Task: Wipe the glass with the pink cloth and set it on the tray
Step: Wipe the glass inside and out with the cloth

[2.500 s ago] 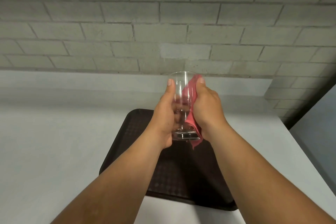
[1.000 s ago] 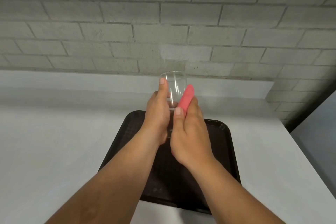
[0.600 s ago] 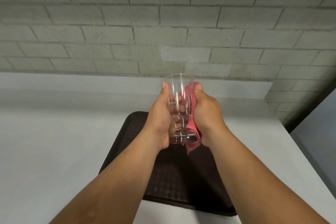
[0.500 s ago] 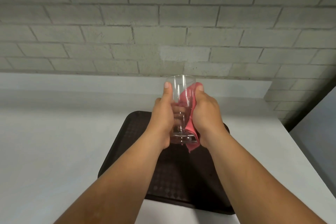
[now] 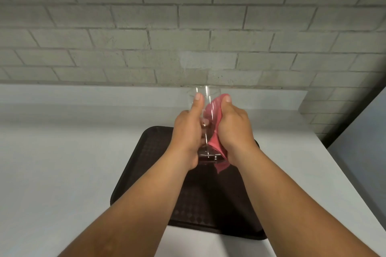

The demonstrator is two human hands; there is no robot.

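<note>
A clear drinking glass (image 5: pixel 205 98) is held upright in the air above a dark brown tray (image 5: pixel 150 165). My left hand (image 5: pixel 188 131) grips its left side, thumb up near the rim. My right hand (image 5: pixel 234 127) presses a pink cloth (image 5: pixel 215 115) against the glass's right side, thumb at the top of the cloth. A corner of the cloth hangs below the glass's base. My forearms hide much of the tray's middle.
The tray lies on a white counter (image 5: pixel 62 162) that runs back to a grey brick wall (image 5: pixel 188 27). The counter's right edge (image 5: pixel 342 175) drops off beside a grey panel.
One second ago my right hand was lower and in front of the glass with the cloth poking up. It has since wrapped the cloth against the glass's right side and stays there.
</note>
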